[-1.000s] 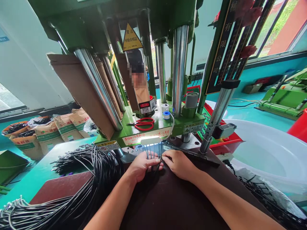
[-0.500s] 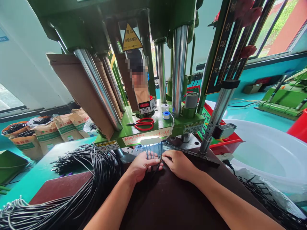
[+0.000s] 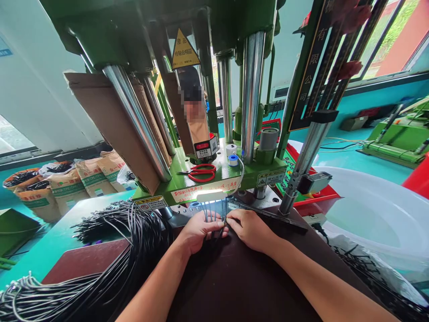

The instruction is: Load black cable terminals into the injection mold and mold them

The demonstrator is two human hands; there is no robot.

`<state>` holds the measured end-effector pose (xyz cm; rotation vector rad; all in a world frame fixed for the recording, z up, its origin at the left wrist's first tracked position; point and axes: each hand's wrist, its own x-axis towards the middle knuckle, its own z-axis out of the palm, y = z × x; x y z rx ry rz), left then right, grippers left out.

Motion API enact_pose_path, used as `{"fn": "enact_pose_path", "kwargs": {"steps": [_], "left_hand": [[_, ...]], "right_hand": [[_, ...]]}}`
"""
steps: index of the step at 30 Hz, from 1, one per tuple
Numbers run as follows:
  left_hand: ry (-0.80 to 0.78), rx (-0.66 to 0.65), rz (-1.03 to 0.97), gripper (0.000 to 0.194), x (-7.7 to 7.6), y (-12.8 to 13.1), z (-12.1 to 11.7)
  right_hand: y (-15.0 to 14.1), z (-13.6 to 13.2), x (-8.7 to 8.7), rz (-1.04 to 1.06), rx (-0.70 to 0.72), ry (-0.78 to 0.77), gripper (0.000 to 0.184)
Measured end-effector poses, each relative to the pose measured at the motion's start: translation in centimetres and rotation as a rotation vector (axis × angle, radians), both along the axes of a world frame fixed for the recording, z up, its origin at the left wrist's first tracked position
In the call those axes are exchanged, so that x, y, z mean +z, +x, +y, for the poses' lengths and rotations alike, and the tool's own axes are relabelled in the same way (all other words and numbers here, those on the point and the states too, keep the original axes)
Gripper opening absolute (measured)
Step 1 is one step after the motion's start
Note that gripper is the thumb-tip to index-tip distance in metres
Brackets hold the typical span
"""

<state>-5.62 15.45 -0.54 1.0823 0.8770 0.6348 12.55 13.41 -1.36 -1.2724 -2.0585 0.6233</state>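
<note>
Several thin dark cables (image 3: 210, 211) run down from under the lit front edge of a green press (image 3: 221, 172). My left hand (image 3: 200, 229) is closed on these cables, palm up, with the thumb lying across them. My right hand (image 3: 247, 226) meets it fingertip to fingertip and pinches at the rightmost cable; its fingertips are partly hidden. Both hands stay just in front of the press, above the dark brown tabletop (image 3: 231, 286). The cables' lower ends are in shadow below my left hand.
A large bundle of black cables (image 3: 134, 241) lies at left. Red-handled scissors (image 3: 201, 172) and a blue-and-white tape roll (image 3: 233, 161) rest on the press. At right stand a metal post (image 3: 298, 174) and a white tub (image 3: 368, 210). Sacks (image 3: 67, 188) stand far left; a person is behind.
The hands and cables hold nearly the same position. Only a very slight shift of the whole view shows.
</note>
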Motion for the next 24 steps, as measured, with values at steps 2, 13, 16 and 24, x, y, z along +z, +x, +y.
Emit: {"fn": "enact_pose_path", "kwargs": {"steps": [2, 13, 16, 24], "left_hand": [[0.008, -0.001, 0.009, 0.028, 0.13, 0.01, -0.03], [-0.026, 0.028, -0.015, 0.033, 0.21, 0.11, -0.12], [-0.021, 0.019, -0.007, 0.032, 0.0, 0.01, -0.01], [-0.006, 0.014, -0.026, 0.032, 0.21, 0.07, -0.08]], "right_hand": [[-0.01, -0.02, 0.0, -0.004, 0.0, -0.002, 0.025], [-0.01, -0.04, -0.08, -0.011, -0.001, 0.004, 0.024], [-0.02, -0.02, -0.09, -0.014, 0.002, 0.009, 0.024], [-0.04, 0.12, 0.07, -0.023, 0.0, 0.013, 0.025]]}}
